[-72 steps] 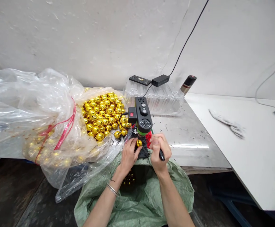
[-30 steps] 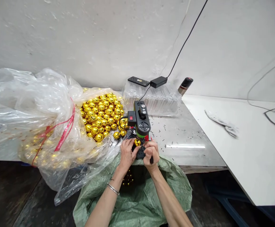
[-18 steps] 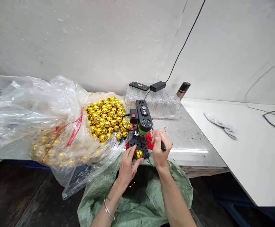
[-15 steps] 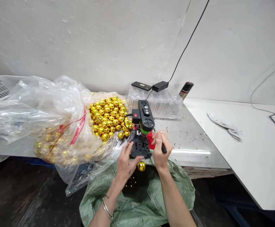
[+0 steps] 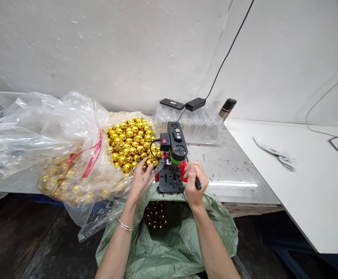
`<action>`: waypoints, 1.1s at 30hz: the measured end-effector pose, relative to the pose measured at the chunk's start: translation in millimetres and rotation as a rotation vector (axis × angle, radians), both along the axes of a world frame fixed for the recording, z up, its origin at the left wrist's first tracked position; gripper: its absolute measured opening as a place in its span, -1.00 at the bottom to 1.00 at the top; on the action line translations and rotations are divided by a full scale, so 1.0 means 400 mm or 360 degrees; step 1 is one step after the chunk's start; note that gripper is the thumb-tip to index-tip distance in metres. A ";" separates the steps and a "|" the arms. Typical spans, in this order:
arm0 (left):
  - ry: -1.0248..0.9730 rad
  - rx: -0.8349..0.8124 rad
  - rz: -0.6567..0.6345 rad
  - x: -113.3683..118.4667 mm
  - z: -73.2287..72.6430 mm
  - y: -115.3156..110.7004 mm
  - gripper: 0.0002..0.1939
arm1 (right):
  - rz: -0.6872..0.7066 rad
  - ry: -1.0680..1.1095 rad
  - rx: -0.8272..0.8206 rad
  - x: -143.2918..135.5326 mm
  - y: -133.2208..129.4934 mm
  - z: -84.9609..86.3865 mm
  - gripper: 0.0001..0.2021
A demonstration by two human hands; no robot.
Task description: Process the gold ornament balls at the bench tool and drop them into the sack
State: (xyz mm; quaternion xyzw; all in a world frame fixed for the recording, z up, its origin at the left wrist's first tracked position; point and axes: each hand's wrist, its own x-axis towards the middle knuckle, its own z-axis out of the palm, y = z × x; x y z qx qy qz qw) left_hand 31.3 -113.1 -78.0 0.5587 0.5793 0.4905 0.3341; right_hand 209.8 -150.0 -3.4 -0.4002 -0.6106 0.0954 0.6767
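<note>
At the near edge of the gold ball pile, my left hand has thumb and fingertips around a shiny gold ball. My right hand is wrapped round a black handle beside a black device with round grilles, a red switch and a green band. Under the device lies a black slotted plate strewn with small black bits. Below both hands a green woven sack gapes, with several gold balls inside.
A clear plastic bag with pink ties spreads over the left. Behind the device stands a clear plastic tray bearing a power adapter and a black phone-like slab. Further right are a dark bottle and a glove.
My left hand has moved left and up from the plate to the gold balls. The ball that hung over the sack is gone from there. My right hand keeps the handle.
</note>
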 end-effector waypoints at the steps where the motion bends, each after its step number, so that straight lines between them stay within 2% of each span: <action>1: -0.0322 -0.0059 -0.0084 -0.003 -0.001 -0.007 -0.56 | -0.0004 0.0002 0.0004 0.000 0.000 -0.001 -0.65; 3: -0.0794 -0.0255 -0.0223 -0.001 -0.002 -0.021 -0.52 | -0.0019 0.0006 0.0003 0.000 0.001 -0.002 -0.65; 4: -0.0922 -0.0338 -0.0259 0.002 -0.003 -0.027 -0.50 | -0.0027 0.0003 -0.0002 0.000 0.001 -0.002 -0.65; 7: -0.1016 -0.0484 -0.0287 0.025 -0.010 -0.040 -0.44 | -0.0032 -0.0025 0.0003 0.002 0.002 -0.001 -0.65; 9: -0.0899 -0.0505 -0.0288 0.046 -0.017 -0.042 -0.42 | -0.0018 -0.0046 0.0017 0.004 0.002 0.001 -0.66; 11: -0.0622 -0.0461 -0.0235 0.069 -0.025 -0.041 -0.44 | -0.0006 -0.0057 0.0023 0.006 0.001 0.001 -0.67; 14: -0.0069 -0.0278 -0.0153 0.101 -0.035 -0.037 -0.54 | -0.0002 -0.0072 0.0034 0.008 0.001 0.001 -0.68; 17: 0.0268 -0.0090 -0.0185 0.117 -0.042 -0.034 -0.61 | -0.0003 -0.0114 0.0053 0.011 0.000 -0.001 -0.68; 23: 0.0610 0.0274 -0.0299 0.114 -0.055 -0.030 -0.68 | -0.0016 -0.0172 0.0065 0.016 0.001 -0.009 -0.69; 27: 0.0750 0.0266 -0.0385 0.116 -0.057 -0.019 -0.67 | -0.0021 -0.0189 0.0077 0.018 0.001 -0.010 -0.70; 33: 0.0785 0.0246 -0.0287 0.118 -0.062 -0.007 -0.68 | -0.0054 -0.0225 0.0069 0.019 -0.001 -0.010 -0.71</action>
